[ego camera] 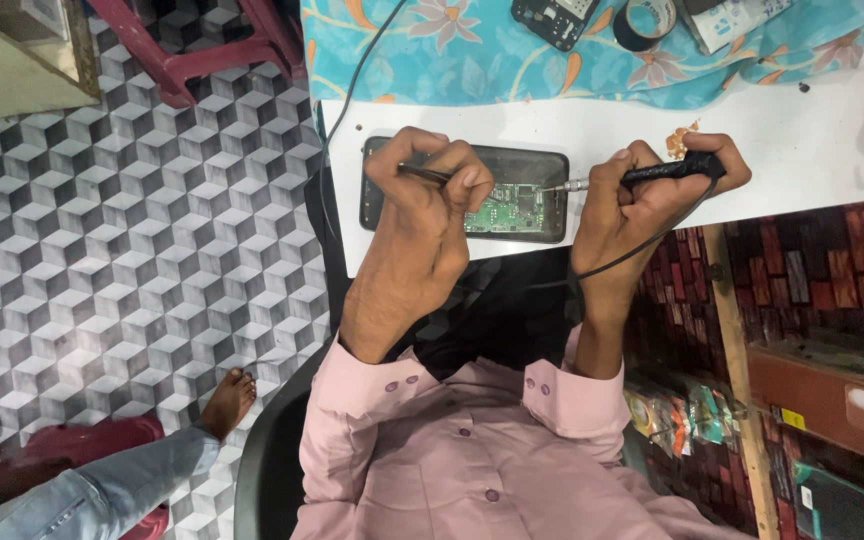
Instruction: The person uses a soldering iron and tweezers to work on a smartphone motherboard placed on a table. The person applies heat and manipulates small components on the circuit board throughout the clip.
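The pink shirt of the person fills the lower frame. The left hand has its grip clamped on thin tweezers, tips pointing toward the green circuit board. The right hand has its grip closed around the black soldering iron; its metal tip reaches left of that grip and meets the board's upper edge. The board sits inside an opened phone, lying flat on the white surface between both grips. A black cable trails below the right grip.
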